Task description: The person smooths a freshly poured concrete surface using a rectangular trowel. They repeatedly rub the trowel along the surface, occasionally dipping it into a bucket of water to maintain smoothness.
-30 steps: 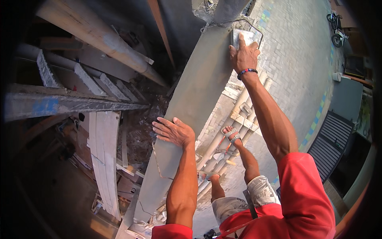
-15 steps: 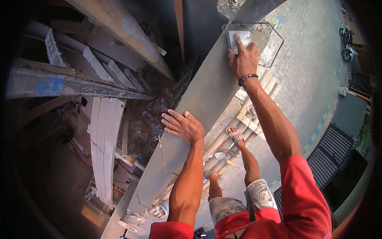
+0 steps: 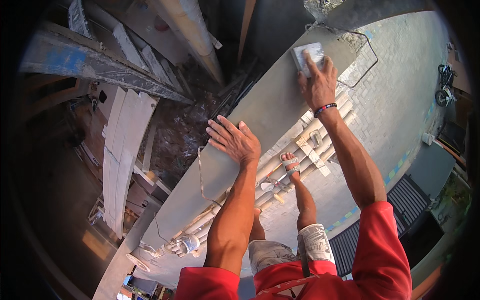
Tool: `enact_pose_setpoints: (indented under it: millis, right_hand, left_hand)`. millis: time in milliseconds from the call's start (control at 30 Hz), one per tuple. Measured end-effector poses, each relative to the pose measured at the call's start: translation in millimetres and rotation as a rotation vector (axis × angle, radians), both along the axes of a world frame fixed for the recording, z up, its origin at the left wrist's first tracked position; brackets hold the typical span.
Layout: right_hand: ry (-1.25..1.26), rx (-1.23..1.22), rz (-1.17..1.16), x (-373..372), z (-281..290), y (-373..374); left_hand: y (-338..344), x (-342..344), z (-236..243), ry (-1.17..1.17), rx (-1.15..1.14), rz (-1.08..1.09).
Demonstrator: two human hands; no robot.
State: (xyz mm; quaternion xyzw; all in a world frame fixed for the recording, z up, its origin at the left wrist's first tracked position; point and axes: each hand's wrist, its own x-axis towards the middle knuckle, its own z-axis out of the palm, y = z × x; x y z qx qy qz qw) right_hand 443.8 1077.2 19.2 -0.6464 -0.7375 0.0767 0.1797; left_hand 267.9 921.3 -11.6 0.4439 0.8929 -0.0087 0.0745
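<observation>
A long grey concrete beam (image 3: 275,95) with a smooth top runs diagonally from lower left to upper right. My right hand (image 3: 321,86) grips a flat, whitish rectangular block (image 3: 300,53) near the beam's far end, fingers stretched over its top and thumb at its side. The block's underside lies against the grey surface; its exact kind is unclear. Flat on the same beam, nearer me, rests my left hand (image 3: 237,142), fingers spread and holding nothing.
Bent metal rods (image 3: 372,50) stick out beside the beam. Below it are lashed bamboo poles (image 3: 345,112), where my sandalled foot (image 3: 291,164) stands, and a white bucket (image 3: 190,243). Planks (image 3: 125,155) and a bamboo post (image 3: 187,25) stand left. A motorcycle (image 3: 444,85) is parked far right.
My right hand has drawn the block slightly back along the beam, away from its far end. My left hand stays flat on the surface. The whole view has shifted.
</observation>
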Motion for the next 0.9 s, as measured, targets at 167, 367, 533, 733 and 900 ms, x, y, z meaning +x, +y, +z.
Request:
enact_pose_setpoints:
  millis: [167, 367, 533, 733, 900]
  right_hand:
    - [-0.010, -0.118, 0.589, 4.2, 9.5, -103.0]
    - [-0.060, -0.007, 0.094, 25.0, -0.9, -20.8]
    - [0.062, -0.153, 0.490, -40.7, 3.0, -107.2]
    - [-0.037, -0.042, 0.267, 14.7, 8.9, -60.7]
    - [0.073, -0.159, 0.414, -42.3, 9.9, -112.2]
  left_hand:
    - [-2.4, -4.5, 2.6, -0.004, -0.003, 0.003]
    - [-3.4, -2.1, -0.3, 0.009, 0.030, -0.001]
    - [-2.1, -0.6, -1.4, -0.012, 0.057, 0.003]
    - [-4.4, -3.4, -0.2, 0.002, 0.066, -0.002]
    - [-2.1, -2.4, -1.8, -0.035, 0.070, 0.016]
